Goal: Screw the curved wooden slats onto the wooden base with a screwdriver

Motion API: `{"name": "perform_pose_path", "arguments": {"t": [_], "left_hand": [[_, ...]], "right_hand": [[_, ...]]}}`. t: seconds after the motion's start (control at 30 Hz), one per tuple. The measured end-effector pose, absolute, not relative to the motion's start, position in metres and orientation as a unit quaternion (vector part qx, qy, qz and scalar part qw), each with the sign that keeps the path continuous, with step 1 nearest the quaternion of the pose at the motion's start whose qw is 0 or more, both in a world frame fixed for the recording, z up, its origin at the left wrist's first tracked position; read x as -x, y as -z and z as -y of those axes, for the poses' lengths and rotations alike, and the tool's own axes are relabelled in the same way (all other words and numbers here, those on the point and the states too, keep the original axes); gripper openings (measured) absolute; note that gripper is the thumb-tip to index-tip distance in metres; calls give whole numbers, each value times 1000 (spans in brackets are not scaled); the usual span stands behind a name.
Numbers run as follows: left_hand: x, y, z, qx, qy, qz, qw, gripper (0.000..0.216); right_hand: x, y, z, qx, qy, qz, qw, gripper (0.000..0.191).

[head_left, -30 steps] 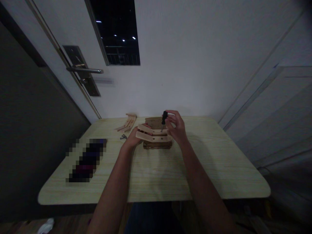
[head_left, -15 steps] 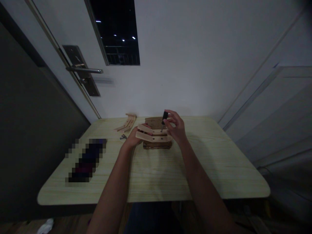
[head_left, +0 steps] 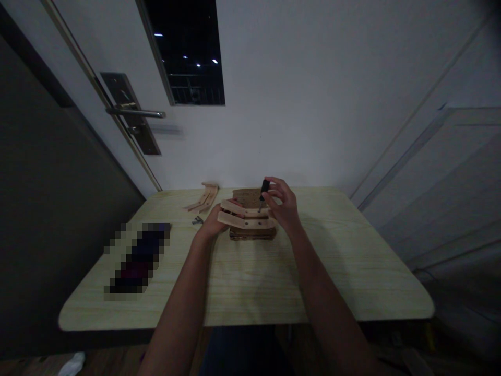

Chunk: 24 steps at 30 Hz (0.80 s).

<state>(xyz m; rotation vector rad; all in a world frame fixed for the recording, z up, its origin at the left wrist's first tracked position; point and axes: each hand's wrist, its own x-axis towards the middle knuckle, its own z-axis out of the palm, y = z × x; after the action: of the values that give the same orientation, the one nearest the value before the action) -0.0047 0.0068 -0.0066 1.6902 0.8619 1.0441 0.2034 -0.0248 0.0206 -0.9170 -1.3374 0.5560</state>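
My right hand (head_left: 284, 203) is closed around the black handle of a screwdriver (head_left: 265, 187). Its shaft slants down to a hole or screw in the farther bar of a pale wooden piece (head_left: 250, 223), made of two bent bars side by side. My left hand (head_left: 217, 222) grips the left end of this piece, with some fingers hidden beneath and behind it. Under the wood lies a brown cardboard block (head_left: 252, 235), and more brown cardboard (head_left: 249, 197) shows behind. Dark holes or screw heads dot the bars.
A second bent wooden piece (head_left: 207, 197) lies at the back left of the table (head_left: 250, 292). Several small metal screws (head_left: 198, 220) sit beside my left hand. A blurred-out dark object (head_left: 141, 258) is at the left. Behind the table stands a white door with a handle (head_left: 136, 112).
Almost nothing differs. Both hands, the screwdriver and the wooden piece stay practically in the same place.
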Motion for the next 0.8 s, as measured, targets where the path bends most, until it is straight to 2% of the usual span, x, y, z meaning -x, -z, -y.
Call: {"name": "perform_pose_path", "arguments": {"t": [0.8], "left_hand": [[5, 6, -6, -689, -424, -357, 467, 31]], "right_hand": [[-203, -17, 24, 394, -247, 618, 634, 37]]}}
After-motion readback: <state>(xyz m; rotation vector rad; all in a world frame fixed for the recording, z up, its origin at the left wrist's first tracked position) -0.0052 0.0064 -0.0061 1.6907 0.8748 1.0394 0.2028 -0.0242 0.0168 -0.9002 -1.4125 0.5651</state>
